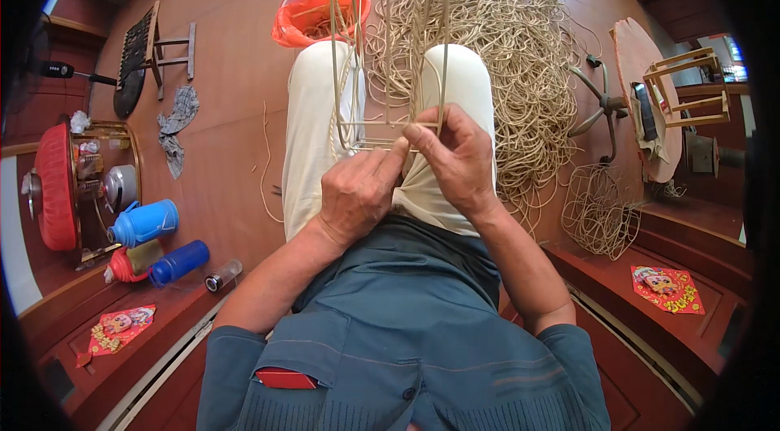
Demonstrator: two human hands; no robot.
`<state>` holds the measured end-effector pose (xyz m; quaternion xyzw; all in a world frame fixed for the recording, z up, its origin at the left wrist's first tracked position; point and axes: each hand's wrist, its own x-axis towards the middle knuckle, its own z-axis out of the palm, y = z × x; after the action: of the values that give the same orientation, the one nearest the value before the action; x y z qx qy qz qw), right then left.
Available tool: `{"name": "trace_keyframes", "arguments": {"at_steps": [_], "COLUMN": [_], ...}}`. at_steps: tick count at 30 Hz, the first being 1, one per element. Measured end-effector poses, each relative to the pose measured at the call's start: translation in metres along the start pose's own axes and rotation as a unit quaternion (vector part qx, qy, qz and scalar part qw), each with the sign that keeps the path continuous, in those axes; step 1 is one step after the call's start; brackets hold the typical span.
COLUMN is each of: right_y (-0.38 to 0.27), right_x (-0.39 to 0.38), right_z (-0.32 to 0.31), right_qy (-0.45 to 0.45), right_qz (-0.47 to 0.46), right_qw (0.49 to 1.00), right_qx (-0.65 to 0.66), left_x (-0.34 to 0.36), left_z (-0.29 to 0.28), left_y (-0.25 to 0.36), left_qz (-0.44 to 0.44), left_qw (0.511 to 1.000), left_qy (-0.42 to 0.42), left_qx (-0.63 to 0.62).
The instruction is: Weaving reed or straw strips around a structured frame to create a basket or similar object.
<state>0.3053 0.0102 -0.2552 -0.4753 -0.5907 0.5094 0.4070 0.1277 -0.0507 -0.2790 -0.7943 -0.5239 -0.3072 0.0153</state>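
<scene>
A tall metal wire frame (446,33) stands between my knees, its near end at my fingertips. Pale twisted cord (416,17) runs along one of its rods. My left hand (361,187) is closed at the frame's near edge, thumb and fingers pressed together. Beside it, my right hand (459,159) pinches with thumb and forefinger at the near right corner. The fingertips of both hands almost meet; any thin strand between them is too small to make out. My pale trousers (317,122) lie behind and under the frame.
A big heap of beige cord (512,49) spreads over the floor beyond my right knee. A red lined bucket (301,21) stands past my left knee. Flasks (146,222), a stool (150,49) and a grey cloth (175,130) are at left. At right are a coil (601,212) and a metal-legged stand (601,106).
</scene>
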Motion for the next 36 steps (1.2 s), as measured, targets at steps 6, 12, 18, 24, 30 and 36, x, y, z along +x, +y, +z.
{"name": "trace_keyframes", "arguments": {"at_steps": [6, 12, 18, 24, 30, 36], "right_y": [-0.022, -0.046, -0.043, -0.024, -0.004, -0.006], "right_x": [0.065, 0.13, 0.14, 0.099, 0.041, 0.042], "right_z": [-0.009, -0.036, -0.035, -0.027, -0.02, -0.014], "right_qy": [0.004, 0.005, 0.006, 0.06, 0.051, 0.069], "right_qz": [0.056, 0.154, 0.156, -0.047, -0.066, -0.076], "right_qw": [0.996, 0.964, 0.963, 0.996, 0.996, 0.99], "right_qx": [0.071, 0.216, 0.219, 0.043, -0.029, -0.101], "left_x": [0.061, 0.13, 0.109, 0.048, 0.031, 0.03], "left_z": [-0.023, -0.034, -0.019, -0.005, 0.004, 0.002], "left_y": [-0.017, -0.038, -0.029, -0.02, -0.01, -0.012], "left_qz": [0.001, 0.031, 0.059, 0.06, 0.031, 0.031], "left_qw": [0.999, 0.996, 0.996, 0.998, 0.999, 0.999], "left_qy": [-0.026, -0.054, -0.02, 0.022, 0.026, 0.007], "left_qx": [-0.033, -0.07, -0.06, 0.023, 0.002, 0.011]}}
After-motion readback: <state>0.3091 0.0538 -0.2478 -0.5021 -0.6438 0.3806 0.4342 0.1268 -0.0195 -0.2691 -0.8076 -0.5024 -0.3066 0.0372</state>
